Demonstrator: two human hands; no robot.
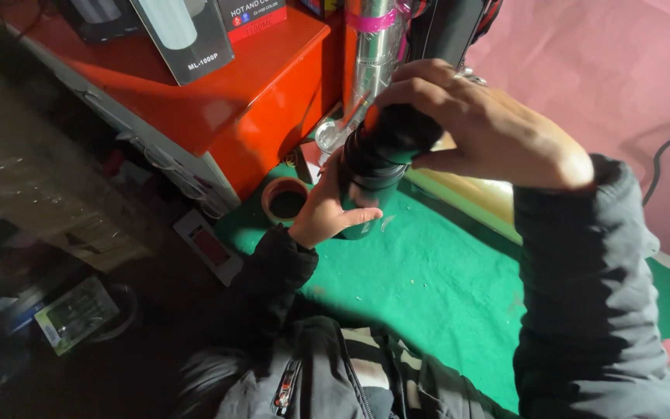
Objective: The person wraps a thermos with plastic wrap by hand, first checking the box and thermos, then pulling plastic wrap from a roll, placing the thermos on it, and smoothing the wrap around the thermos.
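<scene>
Flask [366,178]: left hand [327,209] grips below, right hand [474,128] wraps top.

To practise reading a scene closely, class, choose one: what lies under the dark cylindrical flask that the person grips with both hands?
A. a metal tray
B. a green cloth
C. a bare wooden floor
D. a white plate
B: the dark flask, held low by the left hand and at the top by the right hand, stands over the green cloth spread beside the orange cabinet.
</scene>
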